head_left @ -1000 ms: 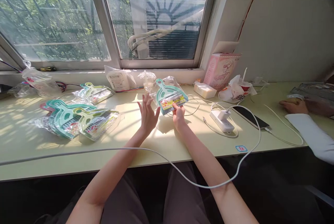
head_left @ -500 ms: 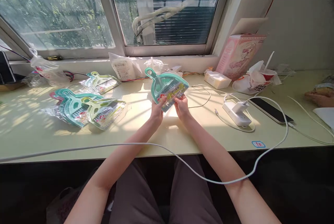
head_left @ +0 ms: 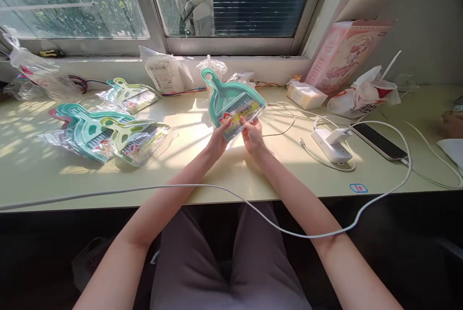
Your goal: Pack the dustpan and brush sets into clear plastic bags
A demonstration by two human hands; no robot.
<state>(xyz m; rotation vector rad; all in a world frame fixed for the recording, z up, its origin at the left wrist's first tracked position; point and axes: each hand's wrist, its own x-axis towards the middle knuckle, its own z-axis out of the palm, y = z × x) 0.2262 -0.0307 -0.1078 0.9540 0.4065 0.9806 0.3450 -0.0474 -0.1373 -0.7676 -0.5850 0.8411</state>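
Note:
A teal dustpan (head_left: 226, 95) with a small brush and a printed label, in a clear wrapper, is held up above the table, handle pointing away from me. My left hand (head_left: 219, 137) grips its lower left edge, thumb on the front. At the lower right edge, my right hand (head_left: 252, 132) pinches it the same way. To the left lies a pile of wrapped dustpan sets, with a teal dustpan (head_left: 85, 131) and a yellow-green dustpan (head_left: 139, 143) on top. Behind them rests another wrapped set (head_left: 132, 95).
A white cable (head_left: 260, 221) hangs across in front, over my forearms. On the right are a power strip (head_left: 331, 147), a phone (head_left: 378, 140), a small box (head_left: 306, 94) and a tall pink box (head_left: 349, 54). Another person's hand (head_left: 452, 124) shows at the right edge.
The dustpan has tipped up slightly in my hands, its label now showing more fully. The view has tilted downward, so the tabletop things appear higher.

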